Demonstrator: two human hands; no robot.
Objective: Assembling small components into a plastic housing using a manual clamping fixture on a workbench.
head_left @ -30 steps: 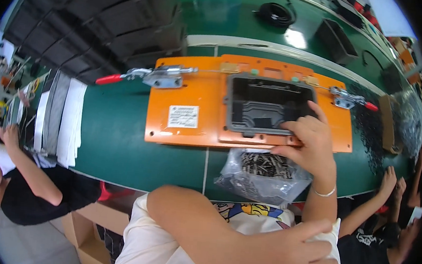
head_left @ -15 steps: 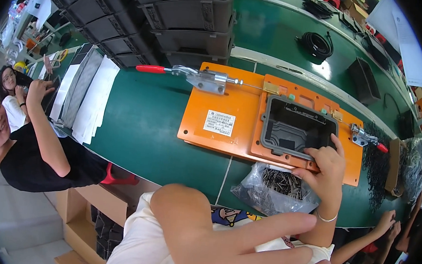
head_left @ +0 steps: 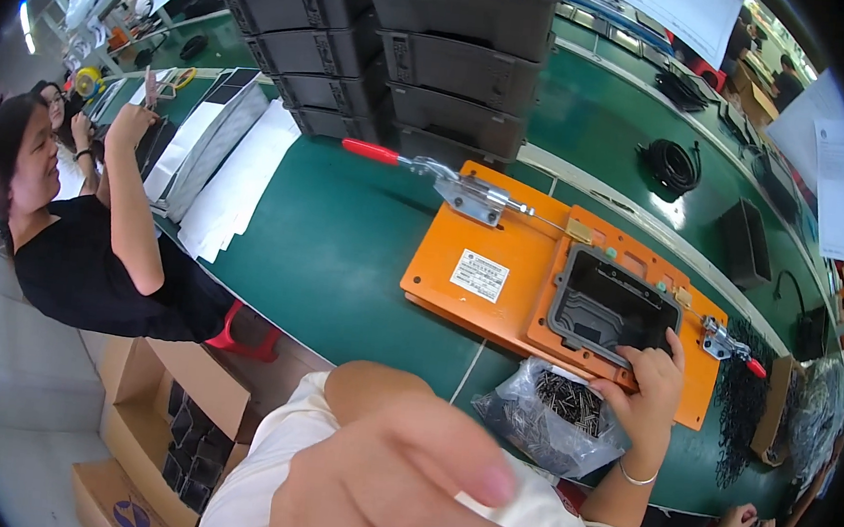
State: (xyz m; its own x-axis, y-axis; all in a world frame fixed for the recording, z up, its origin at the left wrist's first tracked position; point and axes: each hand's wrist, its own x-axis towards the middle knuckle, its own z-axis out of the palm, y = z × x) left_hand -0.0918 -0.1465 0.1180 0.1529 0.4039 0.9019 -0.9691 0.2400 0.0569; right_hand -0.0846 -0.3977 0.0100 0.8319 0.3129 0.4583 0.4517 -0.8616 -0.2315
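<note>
Green workbench [head_left: 342, 257] with orange fixture [head_left: 502, 271]; right hand [head_left: 646, 394] grips black housing [head_left: 604, 310] at five o'clock, left hand [head_left: 392, 492] loosely open, empty.

white sleeve, thin wrist bracelet [head_left: 635, 475]

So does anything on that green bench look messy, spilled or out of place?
Nothing stands out. The dark tray sits squarely in the orange fixture, with the right hand on its near edge. The small dark parts stay inside their clear bag; none lie loose on the green bench. The left hand is raised close to the camera, empty.
</note>
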